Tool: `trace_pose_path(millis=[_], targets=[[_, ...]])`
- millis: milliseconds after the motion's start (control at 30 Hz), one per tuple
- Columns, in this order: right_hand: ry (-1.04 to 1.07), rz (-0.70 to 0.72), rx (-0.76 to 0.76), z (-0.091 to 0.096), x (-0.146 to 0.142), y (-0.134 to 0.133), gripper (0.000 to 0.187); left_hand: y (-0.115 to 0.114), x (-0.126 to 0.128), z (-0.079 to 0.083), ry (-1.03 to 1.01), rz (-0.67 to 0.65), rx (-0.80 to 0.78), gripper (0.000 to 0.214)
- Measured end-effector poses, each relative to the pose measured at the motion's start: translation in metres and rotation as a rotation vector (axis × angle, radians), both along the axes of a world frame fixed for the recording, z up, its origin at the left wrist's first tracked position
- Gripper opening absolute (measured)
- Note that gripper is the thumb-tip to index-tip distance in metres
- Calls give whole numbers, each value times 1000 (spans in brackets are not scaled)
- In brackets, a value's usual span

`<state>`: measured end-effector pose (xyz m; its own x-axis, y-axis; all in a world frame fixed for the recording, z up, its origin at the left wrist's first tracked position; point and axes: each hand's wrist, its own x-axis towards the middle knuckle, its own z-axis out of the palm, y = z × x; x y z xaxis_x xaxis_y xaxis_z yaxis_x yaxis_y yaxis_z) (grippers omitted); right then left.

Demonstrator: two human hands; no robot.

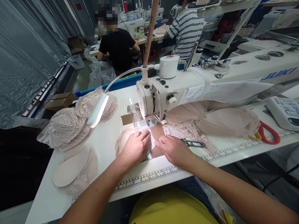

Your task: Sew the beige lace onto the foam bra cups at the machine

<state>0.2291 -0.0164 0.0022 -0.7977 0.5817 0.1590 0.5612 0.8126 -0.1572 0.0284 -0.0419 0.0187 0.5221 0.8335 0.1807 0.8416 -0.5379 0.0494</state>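
Note:
My left hand (135, 146) lies palm down on a beige padded cup with a lace edge (123, 139), fingers together and pressing it flat in front of the needle of a white sewing machine (161, 90). My right hand (171, 149) rests just to the right, fingers curled down on the lace fabric (187, 129) and holding it against the table. Small grey thread snips (192, 143) lie right beside my right hand. Both hands sit almost touching, under the machine's bright lamp (98, 110).
Stacks of lace cups (67, 126) and a plain beige cup (71, 169) sit on the left of the white table (163, 171). More beige cups (224, 123) and red-handled scissors (268, 135) lie on the right. Two people work at machines behind.

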Motion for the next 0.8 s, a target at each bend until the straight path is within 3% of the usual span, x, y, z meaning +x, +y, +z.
trace_pose_path(millis=[433,800], targets=[[-131,-52,-93,17,-16,19,24,22,-26,-5,-31,-105,-83,45],[-90,-115,-77,11,-29,38,33,47,-39,-13,-82,-189,-26,37]])
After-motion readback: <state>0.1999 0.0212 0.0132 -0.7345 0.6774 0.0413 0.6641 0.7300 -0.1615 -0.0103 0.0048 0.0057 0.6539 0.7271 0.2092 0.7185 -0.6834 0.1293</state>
